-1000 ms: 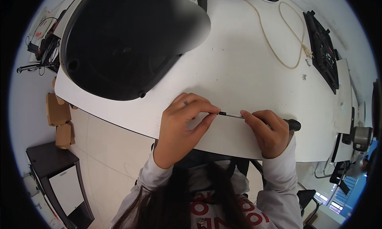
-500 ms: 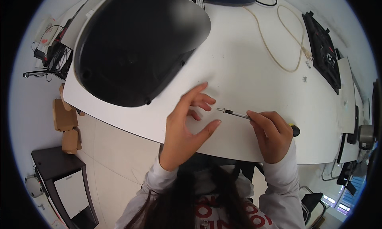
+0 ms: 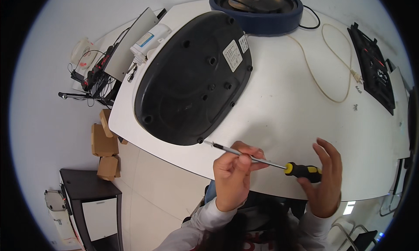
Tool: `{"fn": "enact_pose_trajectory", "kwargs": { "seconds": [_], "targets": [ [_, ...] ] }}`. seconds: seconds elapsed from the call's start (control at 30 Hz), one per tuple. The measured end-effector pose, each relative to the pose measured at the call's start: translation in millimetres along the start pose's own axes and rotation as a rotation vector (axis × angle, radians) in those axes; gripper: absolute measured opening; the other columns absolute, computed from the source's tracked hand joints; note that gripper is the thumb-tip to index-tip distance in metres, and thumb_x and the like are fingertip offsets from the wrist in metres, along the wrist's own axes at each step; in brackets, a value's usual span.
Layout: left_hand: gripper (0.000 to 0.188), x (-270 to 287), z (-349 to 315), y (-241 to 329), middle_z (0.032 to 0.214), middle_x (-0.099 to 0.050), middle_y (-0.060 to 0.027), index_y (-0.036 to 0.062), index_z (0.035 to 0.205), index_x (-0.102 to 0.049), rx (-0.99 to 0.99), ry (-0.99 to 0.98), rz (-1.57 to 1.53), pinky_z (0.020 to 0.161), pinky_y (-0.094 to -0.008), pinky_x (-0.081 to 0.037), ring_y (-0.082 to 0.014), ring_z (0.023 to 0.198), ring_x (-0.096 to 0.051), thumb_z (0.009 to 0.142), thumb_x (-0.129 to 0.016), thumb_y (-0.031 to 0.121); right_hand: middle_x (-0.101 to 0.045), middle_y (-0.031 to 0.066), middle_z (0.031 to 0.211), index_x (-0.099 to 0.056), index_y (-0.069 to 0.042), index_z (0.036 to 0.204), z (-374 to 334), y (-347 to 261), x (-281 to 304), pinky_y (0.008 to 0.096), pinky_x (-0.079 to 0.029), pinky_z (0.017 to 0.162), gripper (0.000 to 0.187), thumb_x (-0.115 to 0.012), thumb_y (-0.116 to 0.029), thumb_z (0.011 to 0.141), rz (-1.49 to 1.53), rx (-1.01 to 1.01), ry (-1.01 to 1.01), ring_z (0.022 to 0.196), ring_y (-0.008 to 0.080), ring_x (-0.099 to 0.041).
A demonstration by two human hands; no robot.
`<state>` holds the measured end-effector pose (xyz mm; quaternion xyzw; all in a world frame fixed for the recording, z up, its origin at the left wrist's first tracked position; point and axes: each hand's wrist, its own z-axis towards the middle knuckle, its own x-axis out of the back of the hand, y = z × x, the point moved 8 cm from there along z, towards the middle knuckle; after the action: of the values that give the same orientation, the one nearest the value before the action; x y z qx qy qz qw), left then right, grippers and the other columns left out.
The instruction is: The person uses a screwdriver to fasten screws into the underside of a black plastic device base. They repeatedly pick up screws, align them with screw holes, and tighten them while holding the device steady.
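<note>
My left hand [image 3: 235,174] pinches the metal shaft of a screwdriver between thumb and fingers. The black and yellow handle of the screwdriver [image 3: 303,172] points right, while a small screw [image 3: 208,142] appears to sit on its tip. That tip is close to a hole at the near edge of a black oval base [image 3: 179,94]; whether they touch I cannot tell. Around the handle's end, my right hand [image 3: 326,181] is open with fingers spread, its thumb close under the handle. The base lies underside up, with several round holes and two white labels.
A round dark blue appliance [image 3: 266,26] stands at the back with a black cord. Beige plug cable [image 3: 325,93] loops on the white table [image 3: 283,120]. Small screws [image 3: 355,107] lie near an open black tool case [image 3: 373,67] at right. Cardboard boxes [image 3: 104,139] stand left, beyond the table.
My left hand, open before, now grips the screwdriver shaft. My right hand has let go of the shaft and opened by the handle. The tip has come close to the base; the view has shifted.
</note>
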<state>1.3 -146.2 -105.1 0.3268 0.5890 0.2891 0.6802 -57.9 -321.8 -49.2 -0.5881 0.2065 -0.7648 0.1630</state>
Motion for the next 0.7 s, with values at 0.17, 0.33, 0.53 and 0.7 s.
{"fn": "enact_pose_trajectory", "kwargs": {
  "seconds": [0.17, 0.33, 0.53, 0.7],
  "targets": [
    [0.026, -4, 10, -10, 0.093, -0.06, -0.0103, -0.001, 0.107, -0.056, 0.094, -0.028, -0.3, 0.075, -0.0332, -0.06, -0.0234, 0.092, -0.059, 0.097, -0.049, 0.021, -0.047, 0.0209, 0.125, -0.046, -0.004, 0.12, -51, 41, 4, 0.035, -0.051, 0.081, 0.056, -0.074, -0.018, 0.074, 0.429, -0.094, 0.064, 0.101, 0.0281, -0.057],
    [0.025, -13, 26, -9, 0.091, -0.055, -0.0057, 0.0064, 0.109, -0.056, 0.165, -0.088, -0.558, 0.072, -0.0313, -0.06, -0.0187, 0.084, -0.05, 0.097, -0.045, 0.026, -0.049, 0.023, 0.113, -0.037, -0.015, 0.123, -75, 20, -1, 0.0313, -0.056, 0.075, 0.06, -0.072, -0.002, 0.076, 0.817, 0.076, 0.353, 0.088, 0.0269, -0.063],
    [0.025, -19, 32, -6, 0.089, -0.055, -0.0008, 0.0168, 0.112, -0.062, 0.237, -0.153, -0.652, 0.073, -0.0303, -0.058, -0.0119, 0.083, -0.049, 0.097, -0.047, 0.029, -0.041, 0.0231, 0.121, -0.045, -0.013, 0.123, -68, -2, -3, 0.0321, -0.059, 0.077, 0.051, -0.07, -0.005, 0.079, 1.113, 0.242, 0.335, 0.094, 0.0295, -0.061],
    [0.024, -14, 41, -12, 0.089, -0.059, 0.0015, 0.0188, 0.111, -0.065, 0.253, -0.139, -0.592, 0.074, -0.0273, -0.058, -0.0101, 0.083, -0.051, 0.095, -0.051, 0.029, -0.048, 0.02, 0.117, -0.042, -0.015, 0.123, -50, 3, -4, 0.0254, -0.057, 0.071, 0.051, -0.069, -0.008, 0.081, 0.883, 0.251, 0.288, 0.088, 0.0231, -0.061]
  ]
}}
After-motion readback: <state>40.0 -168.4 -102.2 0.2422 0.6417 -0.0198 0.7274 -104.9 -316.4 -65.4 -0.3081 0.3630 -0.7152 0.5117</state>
